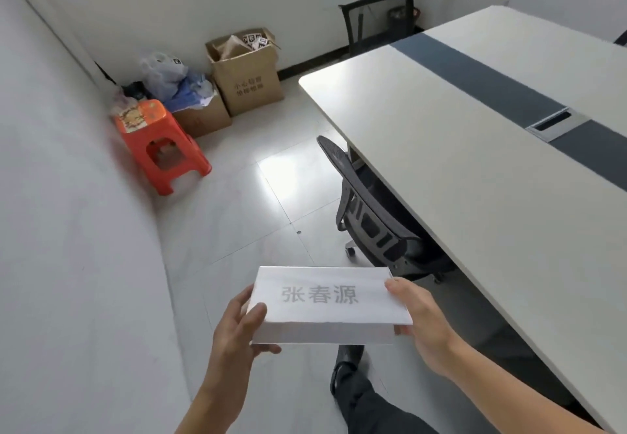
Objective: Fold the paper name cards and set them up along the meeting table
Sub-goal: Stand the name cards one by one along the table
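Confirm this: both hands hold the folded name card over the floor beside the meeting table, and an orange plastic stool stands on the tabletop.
Wrong about the stool. The head view shows the orange plastic stool standing on the floor by the wall, not on the meeting table. The rest holds: the left hand and right hand grip the folded name card over the floor beside the table.

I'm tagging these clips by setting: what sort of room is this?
Probably a small office meeting room: a long white meeting table with a cable port, mesh office chairs, and a folded name card in hand.
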The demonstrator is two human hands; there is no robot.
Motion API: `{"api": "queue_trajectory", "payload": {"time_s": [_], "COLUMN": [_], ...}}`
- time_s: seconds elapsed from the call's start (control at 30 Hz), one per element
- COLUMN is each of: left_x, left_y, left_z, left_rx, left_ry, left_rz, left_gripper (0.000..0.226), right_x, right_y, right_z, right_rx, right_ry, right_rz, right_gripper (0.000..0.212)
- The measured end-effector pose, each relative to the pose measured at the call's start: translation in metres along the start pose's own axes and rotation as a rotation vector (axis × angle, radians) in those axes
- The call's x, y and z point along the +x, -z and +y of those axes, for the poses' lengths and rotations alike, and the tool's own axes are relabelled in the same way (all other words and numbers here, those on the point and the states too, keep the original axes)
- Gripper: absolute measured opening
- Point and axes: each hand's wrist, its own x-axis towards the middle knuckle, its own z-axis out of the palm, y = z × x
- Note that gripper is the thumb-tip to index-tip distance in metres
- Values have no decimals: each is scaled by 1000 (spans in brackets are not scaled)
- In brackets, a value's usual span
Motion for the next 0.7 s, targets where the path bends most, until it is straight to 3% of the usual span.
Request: {"api": "queue_trajectory", "payload": {"time_s": [0.2, 0.33, 0.47, 0.7], "left_x": [109, 181, 246, 385], "left_y": [30, 36, 35, 8], "left_z": [53, 96, 124, 169], "left_rx": [-1, 28, -14, 90], "left_ry": [-6, -36, -41, -34], "left_rz": [63, 70, 67, -173], "left_gripper": [69, 71, 71, 79], "right_x": [121, 195, 249, 328], "right_y": [-31, -47, -50, -10], "right_z": [-51, -98, -141, -197], "right_rx": [12, 15, 1, -222], "right_ry": [-62, -43, -32, -55], "right_rz": [-66, -83, -91, -40], "right_gripper": [62, 45, 44, 59]}}
